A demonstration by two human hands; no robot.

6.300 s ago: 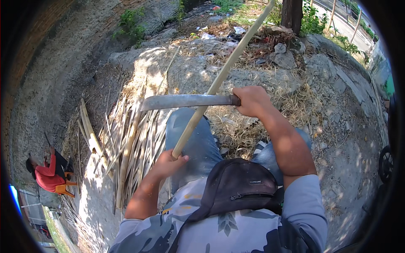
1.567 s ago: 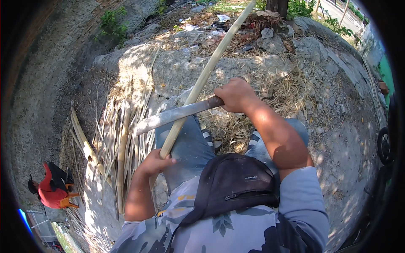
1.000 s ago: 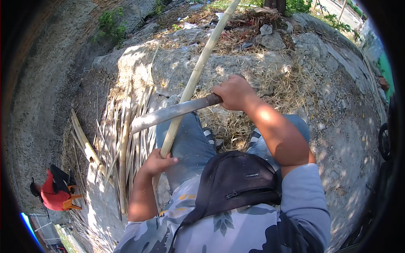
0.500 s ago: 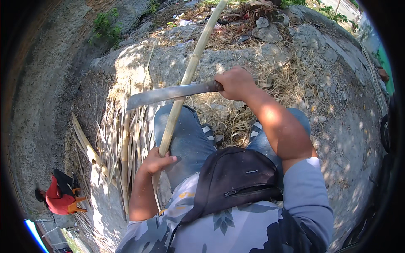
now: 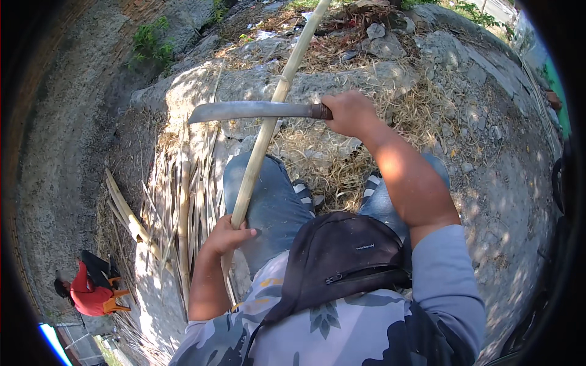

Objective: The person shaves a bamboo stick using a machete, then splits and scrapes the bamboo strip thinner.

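A long pale bamboo strip [image 5: 256, 155] slants up and away from my left side, across my left thigh, to the top of the view. Its lower part is gripped in my left hand [image 5: 227, 236], fingers wrapped round it and thumb pointing right. My right hand [image 5: 353, 114] is closed round the dark handle of a machete [image 5: 256, 110]. The machete's broad blade points left and lies across the bamboo strip, above my knees. Whether the edge bites into the bamboo cannot be made out.
Several split bamboo strips [image 5: 184, 207] lie in a pile left of my leg. Curly shavings [image 5: 348, 177] cover the ground between my feet. Rocks [image 5: 383, 43] sit ahead. A black bag [image 5: 348, 256] rests on my lap. Far left, a person in red [image 5: 88, 291] sits on an orange chair.
My right hand has moved the machete farther up the bamboo strip, away from me, and its blade is now more level. My left hand keeps its hold in about the same place.
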